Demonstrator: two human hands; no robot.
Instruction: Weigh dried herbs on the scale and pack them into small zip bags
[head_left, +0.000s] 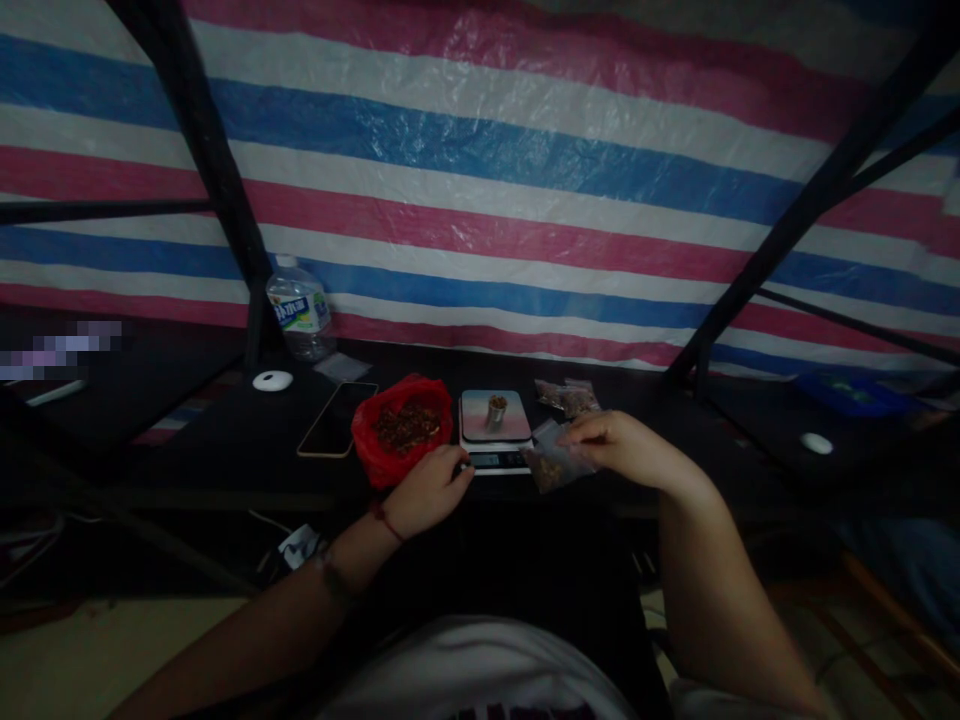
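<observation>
A small digital kitchen scale (476,430) sits in front of me, with a small metal cup (496,420) of brown bits on its platform. My left hand (429,492) rests at the scale's front left corner, thumb apart from the fingers, beside the display. Just left of the scale is a red plastic bag (369,455), its mouth spread around a heap of dark brown shreds (405,425). Between thumb and fingers, my right hand (619,445) pinches a clear zip bag (549,470) with some brown material in its bottom. Behind it lie small filled zip bags (577,399).
A phone (330,420), a white oval object (272,381) and a large plastic bottle (301,315) stand left on the black table. Another white oval object (817,443) and a blue tray (855,395) lie right. Dark metal posts (724,290) and a striped sheet (480,220) bound the back.
</observation>
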